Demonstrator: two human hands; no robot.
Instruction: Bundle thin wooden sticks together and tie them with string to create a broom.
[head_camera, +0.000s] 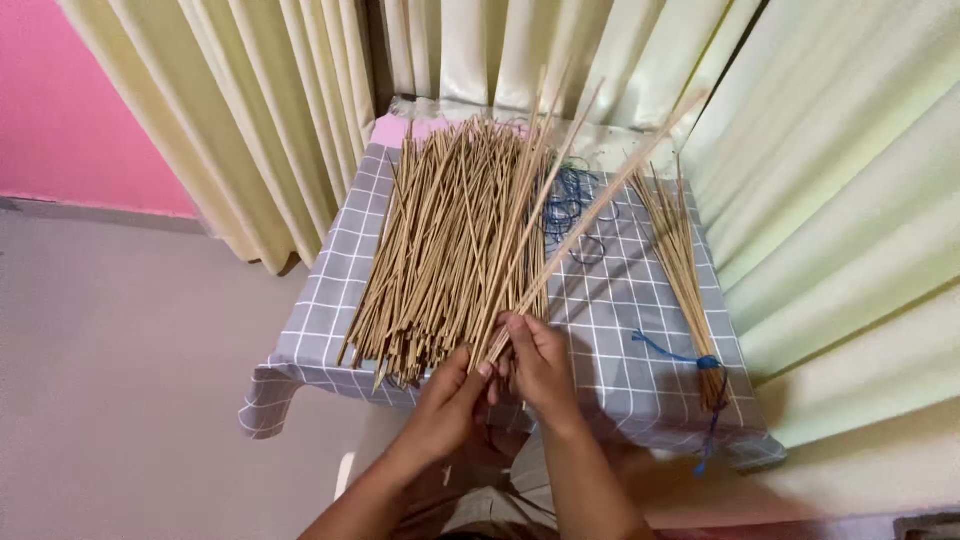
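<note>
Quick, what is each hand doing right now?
Left hand: fingers closed on the ends of a few thin sticks.
Right hand: fingers pinching the same sticks.

Single head-worn view, steeply down and forward, close over the cloth-covered table (640, 370)

Both forearms are bare, sleeveless to the elbow, above what looks like pale, light-coloured clothing.

Curtained home room (300, 90), cloth-covered table (640, 350)
</note>
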